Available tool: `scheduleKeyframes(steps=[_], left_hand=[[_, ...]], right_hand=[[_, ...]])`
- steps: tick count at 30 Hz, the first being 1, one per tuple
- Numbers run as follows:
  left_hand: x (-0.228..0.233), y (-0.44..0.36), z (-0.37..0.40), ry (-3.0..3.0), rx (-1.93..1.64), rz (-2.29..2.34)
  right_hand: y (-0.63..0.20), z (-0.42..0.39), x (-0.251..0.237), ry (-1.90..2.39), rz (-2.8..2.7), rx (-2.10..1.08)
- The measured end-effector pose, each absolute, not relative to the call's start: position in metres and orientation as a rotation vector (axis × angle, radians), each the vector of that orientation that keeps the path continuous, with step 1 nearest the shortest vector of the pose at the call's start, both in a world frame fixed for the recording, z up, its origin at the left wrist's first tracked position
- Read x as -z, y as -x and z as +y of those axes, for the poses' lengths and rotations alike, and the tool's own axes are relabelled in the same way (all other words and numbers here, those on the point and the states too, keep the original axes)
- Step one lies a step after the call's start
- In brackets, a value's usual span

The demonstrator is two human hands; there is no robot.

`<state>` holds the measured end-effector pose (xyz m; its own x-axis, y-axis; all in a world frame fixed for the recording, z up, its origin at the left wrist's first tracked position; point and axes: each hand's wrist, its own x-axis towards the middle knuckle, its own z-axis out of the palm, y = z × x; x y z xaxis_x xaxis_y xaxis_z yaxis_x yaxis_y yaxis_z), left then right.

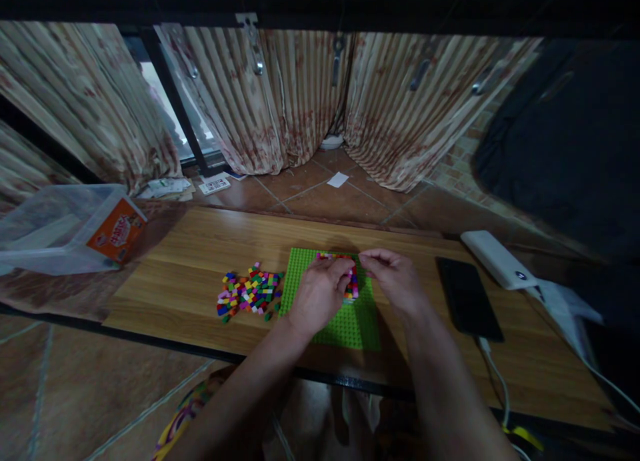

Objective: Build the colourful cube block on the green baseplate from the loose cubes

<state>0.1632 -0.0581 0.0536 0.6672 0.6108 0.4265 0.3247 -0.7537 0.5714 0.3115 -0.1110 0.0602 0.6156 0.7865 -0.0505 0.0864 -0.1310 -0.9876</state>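
A green studded baseplate (350,334) lies on the wooden table in front of me. On its upper half stands a structure of small multicoloured building bricks (355,286), partly covered by my hands. My left hand (323,291) is over the structure's left side, fingers bent together and thumb toward the bricks; what it pinches, if anything, is hidden. At the structure's upper right corner, my right hand (393,274) has thumb and forefinger pressed together, and anything between them is too small to make out. Left of the baseplate lies a loose pile of coloured bricks (253,291).
A clear plastic box (55,247) with an orange label stands at the far left. To the right lie a black phone (469,299) with a cable and a white power bank (500,259). Striped curtains (280,101) hang beyond the table (180,261).
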Motion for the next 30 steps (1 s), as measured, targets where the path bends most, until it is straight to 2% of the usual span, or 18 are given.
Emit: scheduleKeyframes(steps=[13,21,30], left_hand=[[-0.051,-0.168,-0.069,-2.489,-0.818,0.822],[-0.051,-0.169,-0.070,-2.488,-0.832,0.816],[-0.047,-0.171,-0.071,-2.482,-0.842,0.847]], right_hand=[[-0.311,-0.112,-0.061,1.639,-0.803,-0.713],[-0.311,-0.114,-0.063,1.624,-0.872,-0.884],[-0.312,-0.115,-0.060,1.645,-0.903,-0.881]])
